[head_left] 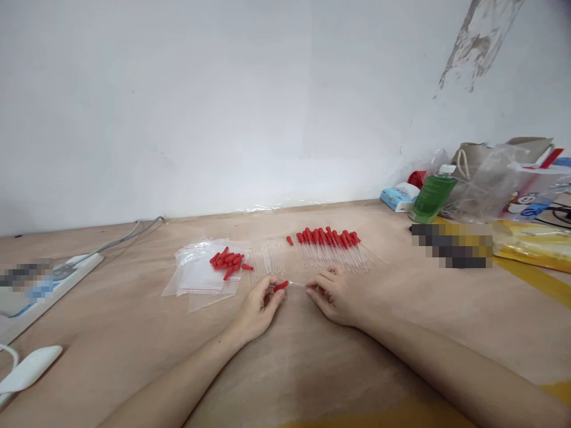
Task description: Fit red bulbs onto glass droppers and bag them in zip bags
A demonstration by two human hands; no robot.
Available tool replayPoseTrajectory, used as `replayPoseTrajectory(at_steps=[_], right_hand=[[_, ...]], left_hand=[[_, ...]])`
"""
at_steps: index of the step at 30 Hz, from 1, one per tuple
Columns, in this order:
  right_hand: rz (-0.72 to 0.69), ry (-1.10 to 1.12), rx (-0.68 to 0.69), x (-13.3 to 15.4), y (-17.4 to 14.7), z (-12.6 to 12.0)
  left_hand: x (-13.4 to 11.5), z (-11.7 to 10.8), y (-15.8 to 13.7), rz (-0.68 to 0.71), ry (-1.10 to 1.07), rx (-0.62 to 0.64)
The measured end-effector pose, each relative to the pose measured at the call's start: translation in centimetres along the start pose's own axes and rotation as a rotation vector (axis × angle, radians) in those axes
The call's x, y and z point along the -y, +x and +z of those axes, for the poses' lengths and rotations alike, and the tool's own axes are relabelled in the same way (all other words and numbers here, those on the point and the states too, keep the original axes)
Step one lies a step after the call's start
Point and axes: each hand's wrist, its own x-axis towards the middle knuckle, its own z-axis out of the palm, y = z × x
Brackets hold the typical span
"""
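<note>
Bulb (281, 286) and tube (297, 285) meet over the table (285, 362) as I pinch one in the left hand (259, 307) and the other in the right hand (335, 296), seemingly to keep them aligned.

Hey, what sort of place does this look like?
Probably a makeshift worktable in a home or small workshop: red-topped droppers lie in a row, loose red bulbs are heaped on clear plastic bags, and the wall behind has a peeling patch.
</note>
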Motion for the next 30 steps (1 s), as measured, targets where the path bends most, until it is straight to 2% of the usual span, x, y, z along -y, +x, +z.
replayPoseTrajectory(at_steps=[9, 15, 30], right_hand=[[-0.011, 0.063, 0.113, 0.2, 0.0, -0.4], [-0.042, 0.097, 0.182, -0.6, -0.1, -0.7], [-0.148, -0.030, 0.137, -1.4, -0.2, -0.7]], left_hand=[[0.3, 0.0, 0.0, 0.057, 0.053, -0.039], [-0.6, -0.4, -0.4, 0.211, 0.123, 0.017], [-1.6, -0.5, -0.6, 0.243, 0.216, 0.167]])
